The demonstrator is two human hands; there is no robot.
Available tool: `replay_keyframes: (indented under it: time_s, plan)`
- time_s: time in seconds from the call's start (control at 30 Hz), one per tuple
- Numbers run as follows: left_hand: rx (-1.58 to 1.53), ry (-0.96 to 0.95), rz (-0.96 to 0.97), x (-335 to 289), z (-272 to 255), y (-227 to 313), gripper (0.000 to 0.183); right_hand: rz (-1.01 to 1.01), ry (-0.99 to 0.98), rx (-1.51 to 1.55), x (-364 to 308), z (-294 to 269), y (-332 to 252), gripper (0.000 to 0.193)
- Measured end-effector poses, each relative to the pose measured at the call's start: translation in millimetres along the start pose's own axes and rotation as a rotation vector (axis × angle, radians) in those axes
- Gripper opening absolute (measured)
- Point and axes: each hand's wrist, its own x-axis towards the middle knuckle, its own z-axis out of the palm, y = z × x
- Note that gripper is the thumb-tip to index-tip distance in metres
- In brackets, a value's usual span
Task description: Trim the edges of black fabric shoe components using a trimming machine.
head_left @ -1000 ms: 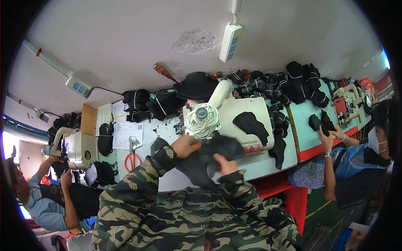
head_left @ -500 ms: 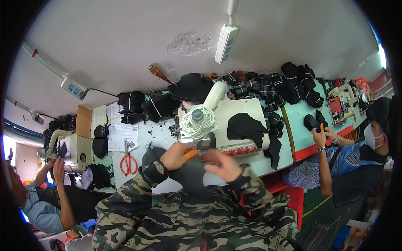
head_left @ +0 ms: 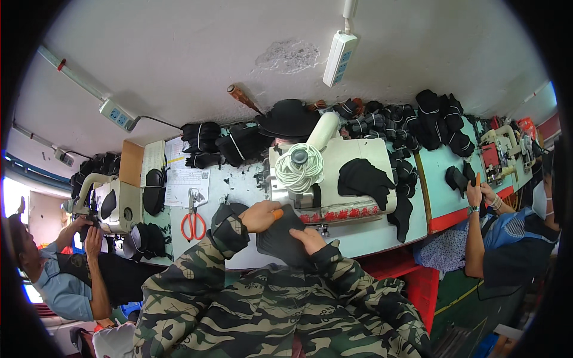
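Note:
Between my hands, in front of the sewing machine (head_left: 364, 156), is a black curved fabric piece (head_left: 280, 243), perhaps several layers thick. My left hand (head_left: 261, 216), with an orange cover on one finger, is closed on its upper left edge. On its right side, my right hand (head_left: 308, 240) grips it with the thumb on top and the other fingers hidden beneath. More black fabric (head_left: 229, 211) lies beside my left wrist. A coil of white cord (head_left: 298, 173) hangs on the machine just beyond my hands, and black cut pieces (head_left: 365, 182) rest on its bed.
Red-handled scissors (head_left: 193, 225) lie left of my left sleeve, below a printed paper sheet (head_left: 186, 185). Tied black bundles (head_left: 239, 145) line the back of the table. Co-workers sit at machines on both sides, one person at left (head_left: 65, 268), another at right (head_left: 507, 238).
My right hand, blurred and apart from the fabric before, has come down and taken hold of its right side. The fabric has tilted, and the whole view has shifted slightly.

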Motion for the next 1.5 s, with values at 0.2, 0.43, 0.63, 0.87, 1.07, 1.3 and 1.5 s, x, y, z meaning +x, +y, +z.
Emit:
replay_keyframes:
  time_s: [0.2, 0.43, 0.63, 0.87, 1.07, 1.3, 1.5]
  plan:
    - [0.312, 0.145, -0.141, 7, -1, 27, 0.029, -0.065, 0.104, -0.067, -8, 13, -23, 0.048]
    - [-0.059, 0.051, 0.187, 42, -2, -7, 0.031, -0.196, 0.259, 0.398, 4, 17, -2, 0.039]
    - [0.224, -0.023, -0.043, 20, -17, 25, 0.031, 0.117, 0.094, 0.357, -19, 7, -33, 0.027]
    - [0.209, 0.179, 0.23, 47, 8, -1, 0.028, 0.044, 0.148, 0.366, -17, 10, -27, 0.012]
    - [-0.313, -0.198, 0.215, 25, -27, 2, 0.031, 0.086, 0.247, 0.35, -13, 4, -28, 0.018]
    - [0.301, 0.107, -0.073, 18, -12, 26, 0.029, 0.076, 0.146, 0.369, -20, 7, -41, 0.022]
    - [0.022, 0.117, 0.281, 63, 0, -28, 0.029, 0.099, 0.165, 0.49, -11, 1, -24, 0.025]
